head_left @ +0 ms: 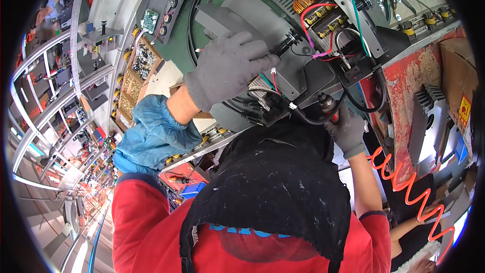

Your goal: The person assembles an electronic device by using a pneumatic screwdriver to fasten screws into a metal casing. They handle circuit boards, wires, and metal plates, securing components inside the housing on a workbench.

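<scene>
Grey sheet-metal housing point(283, 45) takes up most of the bench here, lying open with its guts showing: a copper-wound coil point(303, 2), red wires point(323, 25) looping across, a green wire point(356, 17) running up the side, and a white connector plug point(292, 105) dangling near the lower edge. The left hand point(230, 65), in a grey knit glove, sits flat on top of the housing with the fingers curled down over it, pinning it in place more than gripping anything. The right hand point(348, 129), gloved too, is wrapped tight around a pneumatic screwdriver point(327, 107) at the lower right edge of the unit, with an orange coiled air hose point(404, 182) trailing off to the right.

My read on progress: the boards and wiring look mostly placed already, so this seems like the fastening stage, somewhere in the middle. Plenty looks unfinished, since the plug hangs loose, the wires aren't tidied, and the case is wide open. Can't tell whether the bit is actually seated on a screw, it's hidden behind the cables.

Trays of small hardware point(144, 63) sit to the left, and a green circuit board point(149, 20) sits on another grey part up top
</scene>
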